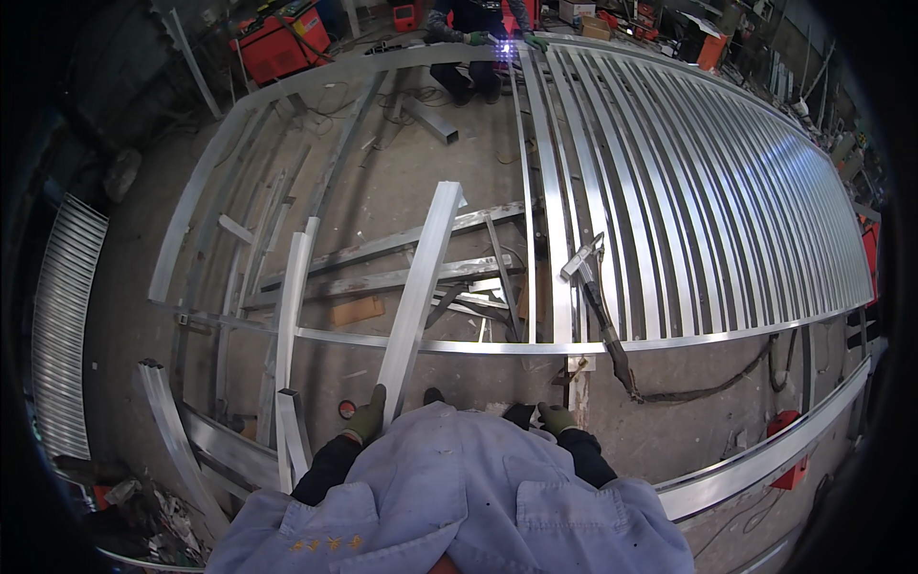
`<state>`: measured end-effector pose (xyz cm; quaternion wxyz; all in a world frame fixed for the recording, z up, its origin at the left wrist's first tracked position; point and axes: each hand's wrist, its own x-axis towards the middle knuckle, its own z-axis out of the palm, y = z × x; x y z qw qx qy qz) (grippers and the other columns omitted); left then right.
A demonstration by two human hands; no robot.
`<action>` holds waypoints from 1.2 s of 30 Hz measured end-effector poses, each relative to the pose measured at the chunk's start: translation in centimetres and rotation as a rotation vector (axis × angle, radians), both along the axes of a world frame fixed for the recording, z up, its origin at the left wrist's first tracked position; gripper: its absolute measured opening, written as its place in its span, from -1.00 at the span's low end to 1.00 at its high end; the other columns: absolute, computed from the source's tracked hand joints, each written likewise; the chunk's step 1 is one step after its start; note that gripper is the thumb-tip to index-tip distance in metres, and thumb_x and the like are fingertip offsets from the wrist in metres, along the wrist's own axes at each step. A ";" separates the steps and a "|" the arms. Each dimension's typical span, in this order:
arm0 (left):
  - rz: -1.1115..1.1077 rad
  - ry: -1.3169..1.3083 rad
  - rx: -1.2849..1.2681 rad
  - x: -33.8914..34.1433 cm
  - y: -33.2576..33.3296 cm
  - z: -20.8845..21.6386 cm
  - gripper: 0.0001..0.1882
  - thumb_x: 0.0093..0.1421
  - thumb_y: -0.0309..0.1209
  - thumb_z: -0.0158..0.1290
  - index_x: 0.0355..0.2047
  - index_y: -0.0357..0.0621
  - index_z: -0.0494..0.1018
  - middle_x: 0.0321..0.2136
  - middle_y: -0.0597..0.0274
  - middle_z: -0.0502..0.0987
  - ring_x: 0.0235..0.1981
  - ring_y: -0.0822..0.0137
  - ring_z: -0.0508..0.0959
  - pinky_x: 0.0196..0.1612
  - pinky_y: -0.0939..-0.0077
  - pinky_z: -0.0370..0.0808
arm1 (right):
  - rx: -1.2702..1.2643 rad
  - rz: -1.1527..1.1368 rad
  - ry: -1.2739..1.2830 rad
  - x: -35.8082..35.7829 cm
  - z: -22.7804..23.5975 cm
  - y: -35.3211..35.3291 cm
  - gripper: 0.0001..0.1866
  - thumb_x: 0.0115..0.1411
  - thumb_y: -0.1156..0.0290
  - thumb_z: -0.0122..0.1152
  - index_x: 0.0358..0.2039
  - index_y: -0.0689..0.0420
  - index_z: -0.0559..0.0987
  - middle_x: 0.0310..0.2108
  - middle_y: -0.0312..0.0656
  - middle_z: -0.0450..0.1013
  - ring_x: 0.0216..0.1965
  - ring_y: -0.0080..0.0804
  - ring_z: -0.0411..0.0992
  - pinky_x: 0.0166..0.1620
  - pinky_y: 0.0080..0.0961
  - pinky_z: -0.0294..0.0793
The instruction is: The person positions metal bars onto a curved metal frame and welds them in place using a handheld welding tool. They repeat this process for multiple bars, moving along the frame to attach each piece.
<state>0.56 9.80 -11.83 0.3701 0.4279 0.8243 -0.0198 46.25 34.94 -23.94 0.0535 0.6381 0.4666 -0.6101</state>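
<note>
Left of gloved hands gripping shiny, straight-edged metal bar.

Metalworking workshop, large slatted frame, bright welding spark glowing at frame's far edge, red machine beyond frame, metal tubes beneath frame.

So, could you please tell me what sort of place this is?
Probably a metal fabrication workshop: a large slatted metal frame, loose metal tubes, and a co-worker beside a bright, welding-like spark.
</note>
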 end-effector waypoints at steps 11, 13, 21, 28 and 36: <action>-0.241 0.134 0.205 -7.0 4.5 2.4 -0.36 0.61 -0.15 -0.30 0.56 -0.24 0.10 0.35 -0.30 0.43 0.41 -0.12 0.40 0.44 0.17 0.30 | 0.037 0.323 0.574 -15.4 17.9 6.0 -0.31 0.39 -0.06 0.35 0.27 0.26 0.56 -0.05 -0.16 0.63 -0.14 -0.36 0.60 -0.10 -0.39 0.65; 0.153 -0.207 0.162 -5.1 15.0 9.1 -0.15 0.55 0.29 -0.35 0.42 -0.18 0.39 0.31 -0.22 0.51 0.37 -0.04 0.45 0.42 0.24 0.31 | 0.044 0.437 0.653 -17.1 21.7 6.6 -0.30 0.40 -0.08 0.33 0.30 0.23 0.54 -0.02 -0.19 0.59 -0.09 -0.39 0.55 -0.10 -0.43 0.62; -0.197 0.040 0.290 1.1 34.0 18.0 -0.14 0.56 0.14 -0.54 0.41 -0.40 0.27 0.13 -0.45 0.57 0.24 -0.27 0.54 0.35 0.03 0.37 | -0.385 0.252 1.086 -23.0 27.5 -0.2 -0.28 0.46 -0.22 0.15 0.27 0.19 0.53 0.18 -0.01 0.57 0.09 -0.20 0.62 0.12 -0.17 0.65; -0.281 -0.291 0.292 11.6 38.0 18.8 -0.03 0.49 0.37 -0.32 0.32 -0.38 0.43 0.21 -0.38 0.54 0.26 -0.32 0.50 0.34 0.07 0.36 | -0.301 -0.420 1.109 -19.1 23.8 1.6 -0.27 0.39 -0.24 0.25 0.21 0.20 0.57 -0.04 0.02 0.64 -0.08 -0.09 0.66 -0.05 -0.02 0.71; -0.681 0.143 0.035 1.5 15.1 10.3 -0.34 0.47 -0.45 -0.17 0.56 -0.20 0.07 0.04 -0.34 0.63 -0.06 -0.18 0.70 -0.02 -0.06 0.63 | -0.029 -0.401 0.940 -12.5 24.0 8.7 -0.18 0.43 -0.32 0.11 0.29 0.22 0.51 -0.07 -0.09 0.65 -0.24 -0.26 0.65 -0.12 -0.23 0.65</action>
